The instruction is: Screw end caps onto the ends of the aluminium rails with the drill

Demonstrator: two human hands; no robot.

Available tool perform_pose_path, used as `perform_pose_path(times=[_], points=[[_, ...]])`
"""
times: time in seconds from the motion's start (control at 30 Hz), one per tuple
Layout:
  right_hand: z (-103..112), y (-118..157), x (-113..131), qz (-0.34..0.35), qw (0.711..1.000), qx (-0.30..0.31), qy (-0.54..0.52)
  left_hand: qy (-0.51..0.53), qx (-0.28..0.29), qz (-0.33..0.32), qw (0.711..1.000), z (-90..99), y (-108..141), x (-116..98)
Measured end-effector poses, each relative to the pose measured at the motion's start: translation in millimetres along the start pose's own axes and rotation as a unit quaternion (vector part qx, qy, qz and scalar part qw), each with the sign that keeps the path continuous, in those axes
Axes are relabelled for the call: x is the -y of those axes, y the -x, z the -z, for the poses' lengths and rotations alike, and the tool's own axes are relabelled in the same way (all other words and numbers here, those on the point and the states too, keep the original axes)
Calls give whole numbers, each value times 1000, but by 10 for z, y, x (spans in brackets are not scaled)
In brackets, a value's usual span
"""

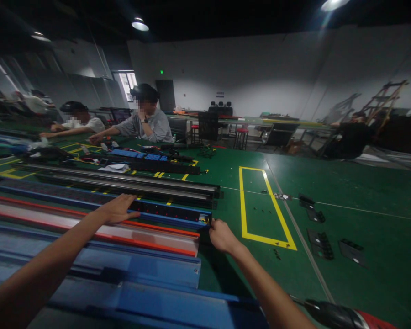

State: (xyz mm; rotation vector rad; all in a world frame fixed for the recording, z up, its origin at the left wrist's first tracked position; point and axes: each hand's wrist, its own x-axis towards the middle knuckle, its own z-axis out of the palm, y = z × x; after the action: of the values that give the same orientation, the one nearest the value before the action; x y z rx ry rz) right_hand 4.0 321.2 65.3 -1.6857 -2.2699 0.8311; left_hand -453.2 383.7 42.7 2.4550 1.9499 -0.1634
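A long blue rail with a dark inner strip (171, 213) lies across the green table. My left hand (118, 209) rests on this rail with its fingers apart and the thumb pointing right. At the rail's right end, by a small part with yellow wires (204, 218), my right hand (222, 234) has its fingers closed against the end; what lies between them is hidden. Nearer to me is an orange-edged rail (164, 240), and closer still are wide blue rails (157, 269). Dark metal rails (178, 187) lie just beyond the blue one.
Yellow tape (245, 205) marks a rectangle on the green table (363, 192). Several black brackets (320, 244) lie at the right, and a power drill (339, 313) at the lower right. Two people sit across the table at the left, near blue parts (140, 155) and wires.
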Motion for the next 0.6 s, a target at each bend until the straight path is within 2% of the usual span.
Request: perform_pose_path(times=[0.6], points=[[-43, 25, 21, 29, 998, 17, -51, 21, 32, 48, 998, 50, 110, 28]])
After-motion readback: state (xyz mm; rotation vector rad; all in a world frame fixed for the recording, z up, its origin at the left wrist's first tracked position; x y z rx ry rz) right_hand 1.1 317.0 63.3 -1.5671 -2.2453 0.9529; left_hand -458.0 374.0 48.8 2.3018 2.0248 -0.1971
